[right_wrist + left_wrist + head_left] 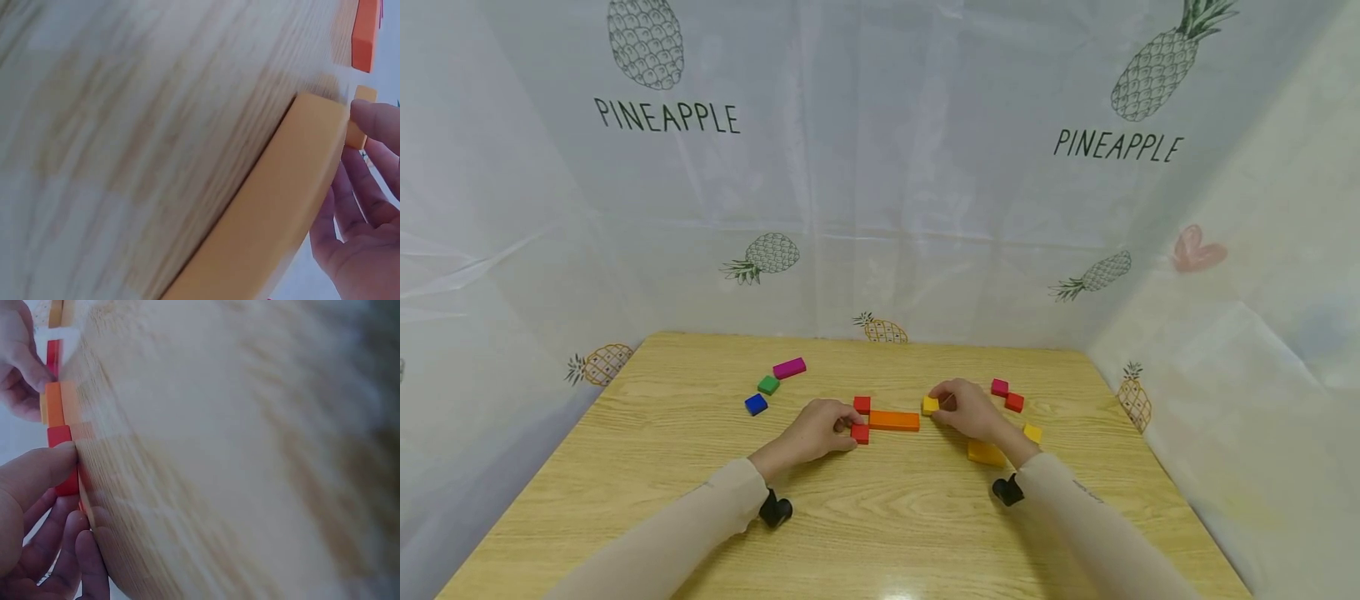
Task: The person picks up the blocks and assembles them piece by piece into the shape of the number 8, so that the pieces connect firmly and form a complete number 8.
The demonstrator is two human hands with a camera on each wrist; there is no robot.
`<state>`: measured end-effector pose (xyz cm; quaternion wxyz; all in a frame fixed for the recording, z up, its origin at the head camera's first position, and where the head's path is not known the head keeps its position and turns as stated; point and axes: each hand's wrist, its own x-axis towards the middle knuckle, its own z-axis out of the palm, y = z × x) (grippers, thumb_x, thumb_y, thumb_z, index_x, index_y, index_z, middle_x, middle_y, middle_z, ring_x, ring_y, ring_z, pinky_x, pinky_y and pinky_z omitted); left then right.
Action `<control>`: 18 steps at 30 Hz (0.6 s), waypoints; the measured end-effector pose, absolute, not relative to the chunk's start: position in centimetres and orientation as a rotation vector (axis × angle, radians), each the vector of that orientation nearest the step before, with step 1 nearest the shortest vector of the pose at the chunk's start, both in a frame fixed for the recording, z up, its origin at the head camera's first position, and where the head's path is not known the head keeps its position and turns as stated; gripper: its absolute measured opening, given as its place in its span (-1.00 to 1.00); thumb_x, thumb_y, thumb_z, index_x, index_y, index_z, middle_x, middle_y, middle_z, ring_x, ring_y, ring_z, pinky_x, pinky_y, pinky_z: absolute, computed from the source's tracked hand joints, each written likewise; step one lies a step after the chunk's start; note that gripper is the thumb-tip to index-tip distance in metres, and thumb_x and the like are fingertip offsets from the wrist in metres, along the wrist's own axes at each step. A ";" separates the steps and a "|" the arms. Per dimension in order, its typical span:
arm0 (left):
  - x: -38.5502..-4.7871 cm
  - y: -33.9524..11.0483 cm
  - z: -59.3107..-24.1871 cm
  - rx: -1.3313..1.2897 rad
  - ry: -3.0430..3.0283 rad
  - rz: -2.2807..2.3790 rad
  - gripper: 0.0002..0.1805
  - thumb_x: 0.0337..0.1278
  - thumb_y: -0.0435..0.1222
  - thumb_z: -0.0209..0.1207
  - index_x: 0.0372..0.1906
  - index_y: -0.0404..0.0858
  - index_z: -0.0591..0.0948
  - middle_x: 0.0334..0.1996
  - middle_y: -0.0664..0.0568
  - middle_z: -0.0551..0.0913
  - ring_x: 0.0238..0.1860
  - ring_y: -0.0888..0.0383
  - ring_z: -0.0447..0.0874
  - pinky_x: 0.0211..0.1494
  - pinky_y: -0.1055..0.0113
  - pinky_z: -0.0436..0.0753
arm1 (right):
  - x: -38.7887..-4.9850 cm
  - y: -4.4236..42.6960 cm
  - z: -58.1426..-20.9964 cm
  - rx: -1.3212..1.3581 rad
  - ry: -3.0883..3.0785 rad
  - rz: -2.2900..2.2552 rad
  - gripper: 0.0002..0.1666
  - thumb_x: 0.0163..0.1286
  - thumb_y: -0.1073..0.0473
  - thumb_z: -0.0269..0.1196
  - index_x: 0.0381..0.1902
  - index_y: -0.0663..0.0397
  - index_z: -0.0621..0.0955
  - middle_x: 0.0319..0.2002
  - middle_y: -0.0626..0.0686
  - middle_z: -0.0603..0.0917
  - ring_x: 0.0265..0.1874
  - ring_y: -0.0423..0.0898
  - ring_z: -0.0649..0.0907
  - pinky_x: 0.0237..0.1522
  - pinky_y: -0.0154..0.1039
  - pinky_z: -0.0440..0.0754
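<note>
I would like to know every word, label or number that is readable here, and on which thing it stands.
"PINEAPPLE": white wrinkled backdrop sheet, below the dark-outlined pineapple drawing at upper left.
"PINEAPPLE": same sheet, below the dark-outlined drawing at upper right.
Too small to read: dark marks on the cream left sleeve and cream right sleeve.
No lettering visible on the small coloured blocks.

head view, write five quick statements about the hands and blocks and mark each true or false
1. The left hand holds a red block. True.
2. The right hand holds a green block. False: it holds a yellow block.
3. A long orange block lies on the table between the hands. True.
4. The blue block lies to the right of both hands. False: it lies to their left.
5. The purple block lies farther from the person than the blue block. True.
</note>
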<state>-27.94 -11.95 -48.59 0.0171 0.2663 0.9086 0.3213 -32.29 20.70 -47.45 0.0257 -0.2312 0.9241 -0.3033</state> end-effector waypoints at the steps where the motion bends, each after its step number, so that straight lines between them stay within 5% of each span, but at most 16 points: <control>1: -28.0 -12.0 -48.6 0.830 2.822 1.000 -0.70 0.18 -0.32 0.52 0.02 -0.15 0.81 -0.21 0.16 0.74 -0.29 0.20 0.52 -0.10 0.25 0.59 | -32.3 20.6 -47.5 -0.717 2.855 -0.935 -0.67 0.44 0.25 0.44 0.12 0.17 0.71 -0.01 0.09 0.73 -0.07 -0.01 0.71 0.08 0.02 0.70; 18: -27.9 -12.1 -48.6 0.850 2.823 0.995 -0.70 0.19 -0.31 0.52 0.02 -0.19 0.79 -0.21 0.14 0.74 -0.27 0.18 0.54 -0.10 0.26 0.59 | -32.3 19.7 -47.3 -0.677 2.839 -0.925 -0.68 0.44 0.27 0.43 0.11 0.19 0.71 0.01 0.09 0.74 -0.07 -0.02 0.68 0.11 0.03 0.67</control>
